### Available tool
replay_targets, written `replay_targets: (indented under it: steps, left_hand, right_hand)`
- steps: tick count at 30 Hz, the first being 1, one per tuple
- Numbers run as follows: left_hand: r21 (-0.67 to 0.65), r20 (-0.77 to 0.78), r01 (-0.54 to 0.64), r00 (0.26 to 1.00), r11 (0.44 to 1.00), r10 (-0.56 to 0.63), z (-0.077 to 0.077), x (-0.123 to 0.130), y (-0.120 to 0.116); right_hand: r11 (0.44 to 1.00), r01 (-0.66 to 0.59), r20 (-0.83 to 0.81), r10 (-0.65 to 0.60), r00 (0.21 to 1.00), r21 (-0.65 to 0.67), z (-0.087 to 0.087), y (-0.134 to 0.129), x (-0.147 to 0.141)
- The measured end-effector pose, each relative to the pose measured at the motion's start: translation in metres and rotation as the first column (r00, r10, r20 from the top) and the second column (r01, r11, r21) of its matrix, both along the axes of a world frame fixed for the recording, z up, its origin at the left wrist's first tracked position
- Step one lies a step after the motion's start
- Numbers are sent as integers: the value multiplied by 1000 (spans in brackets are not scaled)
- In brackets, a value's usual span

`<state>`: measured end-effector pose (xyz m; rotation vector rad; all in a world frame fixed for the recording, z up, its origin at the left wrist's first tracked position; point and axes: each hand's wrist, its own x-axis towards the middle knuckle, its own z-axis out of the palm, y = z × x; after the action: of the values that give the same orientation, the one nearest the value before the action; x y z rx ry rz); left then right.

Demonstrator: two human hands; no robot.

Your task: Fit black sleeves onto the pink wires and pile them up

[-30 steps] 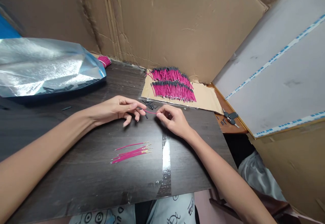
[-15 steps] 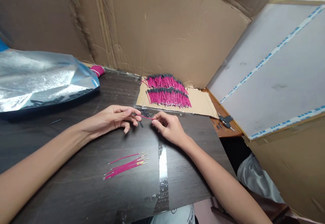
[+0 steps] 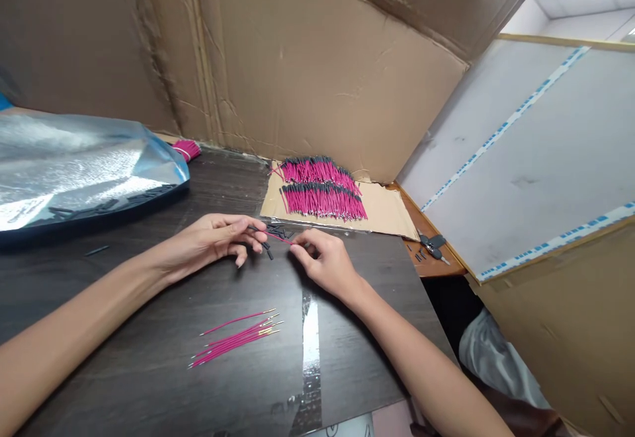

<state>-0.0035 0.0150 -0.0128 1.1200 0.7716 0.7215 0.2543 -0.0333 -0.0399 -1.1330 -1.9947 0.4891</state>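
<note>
A thin pink wire [image 3: 279, 237] stretches between my two hands above the dark table. My left hand [image 3: 223, 237] pinches a small black sleeve [image 3: 253, 228] at the wire's left end, its lower fingers curled loosely. The thumb and index finger of my right hand [image 3: 325, 256] pinch the wire's other end. Just behind and below the wire lie several loose black sleeves [image 3: 280, 231], partly covered by my fingers. Nearer to me, several pink wires with gold and silver metal tips [image 3: 233, 341] lie side by side on the table.
Behind my hands, a cardboard sheet [image 3: 389, 209] carries two rows of pink wires with black ends [image 3: 322, 200]. A silvery bag [image 3: 94, 166] with black sleeves stands at left, beside a banded pink wire bundle [image 3: 187, 149]. Keys [image 3: 433, 245] lie on the brown ledge at right.
The view has shifted slightly, so the table's things appear a little lower and further left. Both hands keep hold of the wire, which now slopes down more toward the right hand.
</note>
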Motion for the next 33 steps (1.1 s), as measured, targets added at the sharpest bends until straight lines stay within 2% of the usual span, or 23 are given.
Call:
replay_targets:
  steps: [4, 8, 12, 16, 18, 20, 22, 24, 28, 33]
  left_hand:
    - [1, -1, 3, 1000, 1000, -3, -1, 1, 0]
    - [-12, 35, 45, 998, 999, -45, -4, -1, 1]
    - [1, 50, 51, 997, 999, -51, -5, -3, 1]
    - [48, -78, 154, 986, 987, -150, 3, -5, -2]
    - [75, -240, 278, 937, 958, -254, 10, -4, -6]
    - [78, -455, 431, 818, 899, -352, 18, -3, -11]
    - [83, -645, 543, 668, 836, -370, 24, -1, -17]
    - [101, -743, 606, 573, 789, -345, 26, 0, -23]
    - [133, -807, 646, 511, 752, -296, 22, 3, -32]
    - [186, -830, 651, 505, 736, -237, 12, 6, -38]
  right_hand:
    - [1000, 14, 25, -14, 1000, -3, 1, -3, -3]
    - [996, 71, -118, -76, 990, -45, 3, -1, -3]
    - [955, 263, -308, -294, 905, -139, 8, 12, 13]
    - [865, 475, -363, -500, 786, -163, 5, 30, 44]
    - [828, 540, -313, -559, 768, -153, 1, 38, 57]
    - [803, 576, -231, -596, 769, -154, -5, 44, 65]
    - [784, 601, -160, -620, 768, -154, -10, 48, 69]
    - [770, 622, -123, -637, 761, -143, -13, 51, 69]
    - [762, 636, -82, -646, 759, -122, -14, 54, 68]
    - [775, 618, -66, -629, 775, -127, -12, 53, 66]
